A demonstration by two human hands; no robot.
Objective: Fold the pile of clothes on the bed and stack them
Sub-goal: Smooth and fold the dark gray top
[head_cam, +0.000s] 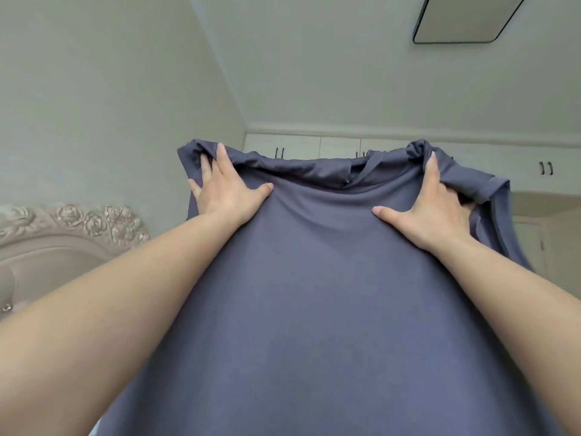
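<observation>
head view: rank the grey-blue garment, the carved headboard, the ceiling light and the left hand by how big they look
1. grey-blue garment, by far, though nearest the camera
2. carved headboard, partly cut off
3. ceiling light and left hand: look alike, so unranked

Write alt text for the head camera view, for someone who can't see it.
Two bare hands, left hand and right hand, hold up a grey-blue garment by its bunched top edge, fabric hanging toward the camera. Behind are pale walls, white cupboards and a carved headboard.
</observation>
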